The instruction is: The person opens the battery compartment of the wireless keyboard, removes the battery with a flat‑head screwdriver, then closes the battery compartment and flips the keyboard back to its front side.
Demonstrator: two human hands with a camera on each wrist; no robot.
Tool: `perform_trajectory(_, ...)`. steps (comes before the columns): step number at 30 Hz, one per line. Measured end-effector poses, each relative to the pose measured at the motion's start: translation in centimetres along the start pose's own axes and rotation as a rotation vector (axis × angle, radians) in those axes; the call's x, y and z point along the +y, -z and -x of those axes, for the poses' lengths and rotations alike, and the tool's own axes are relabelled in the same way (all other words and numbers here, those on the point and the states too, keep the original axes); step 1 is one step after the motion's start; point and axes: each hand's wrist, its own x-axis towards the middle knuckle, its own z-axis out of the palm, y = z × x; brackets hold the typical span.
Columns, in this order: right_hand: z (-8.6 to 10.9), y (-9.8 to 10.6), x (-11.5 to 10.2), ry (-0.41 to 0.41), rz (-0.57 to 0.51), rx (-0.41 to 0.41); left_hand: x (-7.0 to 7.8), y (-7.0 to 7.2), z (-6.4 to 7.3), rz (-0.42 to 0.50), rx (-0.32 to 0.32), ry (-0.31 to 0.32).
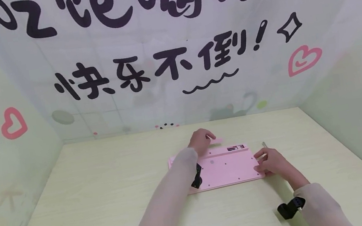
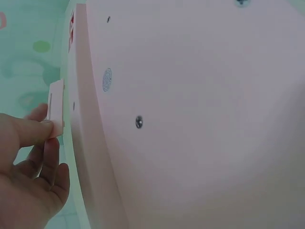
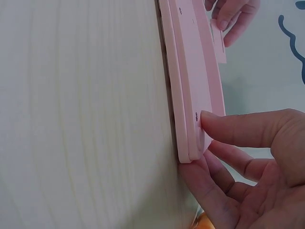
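A pink keyboard [image 1: 226,168] lies on the table with its screwed underside up. Near its far right edge a small battery compartment [image 1: 235,147] is uncovered, with dark and red parts inside. My left hand [image 1: 201,141] pinches a thin pink battery cover [image 2: 56,107] between thumb and fingers, just beyond the keyboard's far edge. At the keyboard's right end, my right hand [image 1: 272,161] grips the corner, thumb on the underside and fingers around the edge. A slim greyish piece [image 1: 264,145] shows by the right fingers; its kind cannot be made out.
The pale wooden table [image 1: 108,190] extends around the keyboard. A printed back wall [image 1: 152,109] and side walls enclose it. A black wrist camera [image 1: 291,207] sits on the right wrist. Low in the right wrist view is a small orange thing [image 3: 204,222], mostly hidden.
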Motion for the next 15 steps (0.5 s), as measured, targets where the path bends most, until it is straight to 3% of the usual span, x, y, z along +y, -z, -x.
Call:
perform_trajectory(11,0.05,0.1,-0.1,-0.003,-0.002,0.004,-0.22,0.69,0.62,-0.026,0.009,0.048)
perform_trajectory(15,0.01,0.02,-0.04,-0.008,-0.017,0.0,-0.79,0.46,0.25,-0.039,0.024,0.051)
